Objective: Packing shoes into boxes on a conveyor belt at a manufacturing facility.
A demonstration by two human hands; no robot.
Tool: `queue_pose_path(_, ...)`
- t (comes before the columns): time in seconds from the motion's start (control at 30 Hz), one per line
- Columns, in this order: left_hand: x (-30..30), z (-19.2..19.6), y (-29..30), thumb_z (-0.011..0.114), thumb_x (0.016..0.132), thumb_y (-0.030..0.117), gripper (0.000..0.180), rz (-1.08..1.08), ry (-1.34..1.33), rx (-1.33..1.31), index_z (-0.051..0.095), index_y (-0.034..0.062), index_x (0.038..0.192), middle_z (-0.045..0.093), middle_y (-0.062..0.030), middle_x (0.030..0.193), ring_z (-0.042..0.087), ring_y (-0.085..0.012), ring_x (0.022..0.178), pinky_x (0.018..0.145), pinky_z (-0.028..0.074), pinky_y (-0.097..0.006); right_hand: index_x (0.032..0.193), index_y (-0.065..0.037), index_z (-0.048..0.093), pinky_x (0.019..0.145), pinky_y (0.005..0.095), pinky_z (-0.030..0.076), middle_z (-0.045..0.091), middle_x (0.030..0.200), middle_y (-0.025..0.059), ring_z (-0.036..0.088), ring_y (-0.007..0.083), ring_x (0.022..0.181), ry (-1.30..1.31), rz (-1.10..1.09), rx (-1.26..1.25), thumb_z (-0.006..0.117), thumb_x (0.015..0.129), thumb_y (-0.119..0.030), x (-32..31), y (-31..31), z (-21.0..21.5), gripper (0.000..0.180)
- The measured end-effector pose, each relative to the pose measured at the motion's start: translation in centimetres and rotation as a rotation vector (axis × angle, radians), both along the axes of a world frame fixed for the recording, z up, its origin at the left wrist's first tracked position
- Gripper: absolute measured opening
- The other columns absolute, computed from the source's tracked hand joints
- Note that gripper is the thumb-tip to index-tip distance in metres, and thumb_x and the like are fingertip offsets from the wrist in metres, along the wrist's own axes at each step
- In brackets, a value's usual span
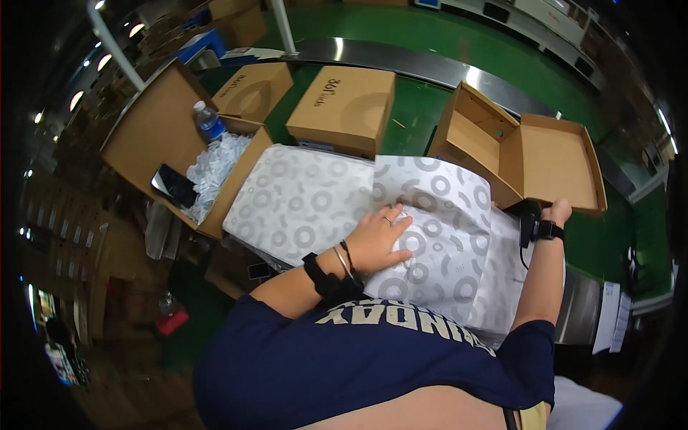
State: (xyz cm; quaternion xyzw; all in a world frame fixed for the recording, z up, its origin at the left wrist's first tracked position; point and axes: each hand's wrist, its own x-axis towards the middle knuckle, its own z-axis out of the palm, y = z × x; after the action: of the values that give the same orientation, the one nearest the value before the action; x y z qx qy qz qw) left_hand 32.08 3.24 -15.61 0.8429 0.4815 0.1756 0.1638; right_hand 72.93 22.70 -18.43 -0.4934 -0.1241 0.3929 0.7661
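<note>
My left hand (381, 240) lies with its fingers apart on a sheet of white wrapping paper (441, 258) printed with grey rings. One part of this sheet is folded over and stands up a little at the back. Under and to the left of it lies a stack of the same patterned paper (301, 193). At the right, my right hand (558, 212) is closed at the near edge of an open brown cardboard box (562, 161), where the lid's rim meets my fingers. The box is tilted, its lid folded out to the right, and no contents show inside.
Left of the paper, an open carton (240, 175) holds shredded white paper (215, 168), a water bottle (208, 122) and a phone (173, 185). Two closed brown boxes stand behind, one at centre (344, 107) and one further left (254, 89). A metal rail (401, 66) runs along the back.
</note>
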Motion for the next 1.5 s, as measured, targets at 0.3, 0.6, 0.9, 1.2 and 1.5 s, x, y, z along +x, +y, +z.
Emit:
queue_pose_path(0.3, 0.7, 3.4, 4.3, 0.063, 0.069, 0.039, 0.056, 0.033, 0.248, 0.250, 0.051, 0.0189, 0.120, 0.040, -0.0222, 0.127, 0.035, -0.0393, 0.117, 0.095, 0.027, -0.048, 0.070, 0.008, 0.055, 0.057, 0.0317, 0.042, 0.056, 0.069, 0.0072, 0.053, 0.0165, 0.059, -0.320, -0.173, 0.007, 0.046, 0.079, -0.013, 0.6, -0.1, 0.7, 0.024)
queue_pose_path(0.6, -1.4, -0.7, 2.7, 0.064, 0.074, 0.028, 0.080, 0.158, -0.170, -0.317, 0.021, -0.0009, 0.134, 0.024, -0.0296, 0.134, 0.028, -0.0397, 0.124, 0.103, 0.024, -0.038, 0.134, 0.000, 0.013, 0.056, 0.0354, 0.048, 0.048, 0.114, 0.0148, 0.049, 0.0168, 0.095, -0.491, 0.889, -0.381, 0.067, 0.072, -0.029, -7.1, -13.7, 1.6, 0.087)
queue_pose_path(0.9, 1.3, 1.8, 5.1, 0.049, 0.075, 0.002, 0.073, 0.072, -1.205, -0.616, 0.011, 0.0030, 0.138, 0.031, -0.0160, 0.132, 0.037, -0.0236, 0.118, 0.099, 0.031, -0.032, 0.130, 0.001, 0.024, 0.089, 0.0284, 0.041, 0.046, 0.120, 0.0128, 0.047, 0.0182, 0.107, -0.319, 1.036, -0.130, 0.066, 0.068, -0.005, -14.1, -17.6, 6.3, 0.075)
queue_pose_path(1.2, 9.6, 4.0, 27.1, 0.043, 0.077, 0.014, 0.050, 0.097, -1.191, -0.790, 0.034, 0.0066, 0.125, 0.049, -0.0139, 0.108, 0.049, -0.0247, 0.105, 0.085, 0.045, -0.036, 0.101, 0.005, 0.052, 0.068, 0.0309, 0.052, 0.061, 0.091, 0.0145, 0.062, 0.0202, 0.073, -0.250, 0.857, -0.051, 0.056, 0.079, -0.007, -7.9, 0.9, 7.9, 0.025)
queue_pose_path(1.5, 0.7, -4.4, 27.0, 0.061, 0.074, 0.039, 0.072, 0.232, 0.187, 0.011, 0.031, 0.0125, 0.134, 0.037, -0.0238, 0.131, 0.042, -0.0390, 0.115, 0.092, 0.038, -0.044, 0.117, 0.003, 0.047, 0.084, 0.0360, 0.043, 0.057, 0.103, 0.0243, 0.055, 0.0336, 0.097, -1.562, 0.911, 0.072, 0.065, 0.073, -0.021, -11.4, -6.4, 2.5, 0.054)
